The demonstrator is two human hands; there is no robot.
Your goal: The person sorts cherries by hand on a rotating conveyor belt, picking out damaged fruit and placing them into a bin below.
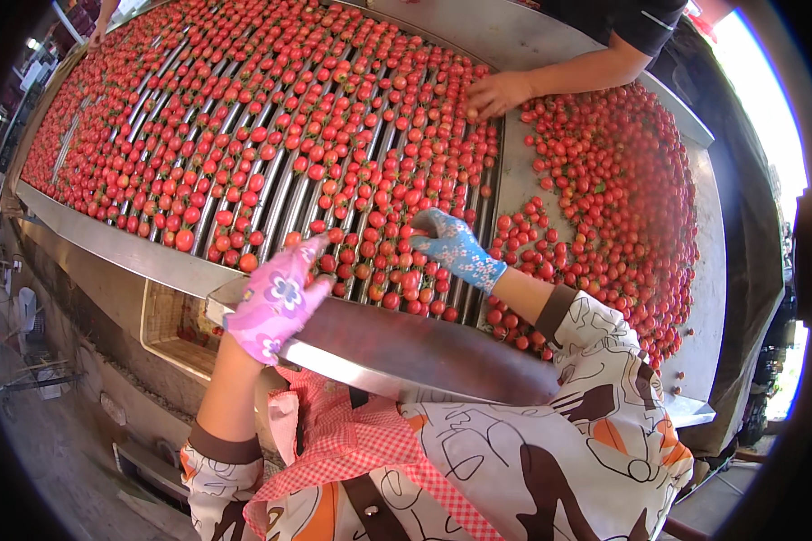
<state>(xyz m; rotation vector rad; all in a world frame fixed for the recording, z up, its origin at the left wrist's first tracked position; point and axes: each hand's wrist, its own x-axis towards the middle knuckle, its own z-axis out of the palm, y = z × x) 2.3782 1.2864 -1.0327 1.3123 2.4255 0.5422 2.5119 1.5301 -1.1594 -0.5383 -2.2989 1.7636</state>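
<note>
Many small red cherry tomatoes (258, 135) lie over the metal rollers (280, 203) of a sorting conveyor in front of me. My left hand (275, 302), in a pink floral glove, is over the near metal edge. Its fingers reach toward the tomatoes with the thumb apart, and it holds nothing that I can see. Farther right, my right hand (456, 248) in a blue floral glove is low over the rollers. Its thumb and forefinger are curled around what looks like a cherry tomato, partly hidden by the glove.
Another person's bare hand (501, 93) touches tomatoes at the far right end of the rollers. Beside it, a metal tray (708, 270) holds a large heap of tomatoes. A crate (160, 311) stands below the near edge at left. A metal ledge (361, 365) runs before my waist.
</note>
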